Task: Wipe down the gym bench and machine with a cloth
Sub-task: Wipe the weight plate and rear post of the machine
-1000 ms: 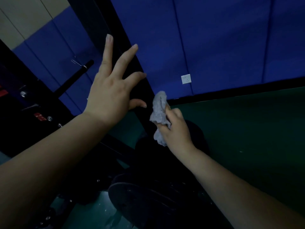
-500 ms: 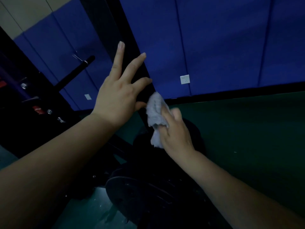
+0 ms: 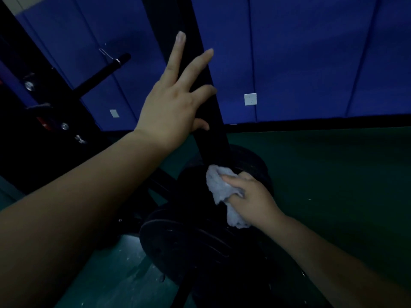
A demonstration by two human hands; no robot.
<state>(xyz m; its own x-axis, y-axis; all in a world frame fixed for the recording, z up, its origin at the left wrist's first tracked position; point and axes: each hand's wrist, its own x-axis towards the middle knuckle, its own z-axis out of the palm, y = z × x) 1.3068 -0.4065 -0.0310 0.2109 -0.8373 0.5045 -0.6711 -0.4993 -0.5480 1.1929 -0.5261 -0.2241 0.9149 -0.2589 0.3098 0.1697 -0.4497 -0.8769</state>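
Observation:
A black upright post (image 3: 212,138) of the gym machine slants up through the middle of the view. My left hand (image 3: 175,103) rests flat against it high up, fingers spread, holding nothing. Lower down my right hand (image 3: 253,196) grips a crumpled grey cloth (image 3: 222,190) and presses it against the post just above the stacked black weight plates (image 3: 189,247). The bench is not in view.
More dark machine frame with bolts (image 3: 29,85) and a horizontal black peg (image 3: 100,72) stands at the left. Blue padded wall panels (image 3: 311,58) with a white socket (image 3: 250,99) lie behind. Green floor (image 3: 333,174) spreads to the right.
My right hand has slid the cloth down the post from near my left hand to just above the weight plates. The left hand stays flat on the post.

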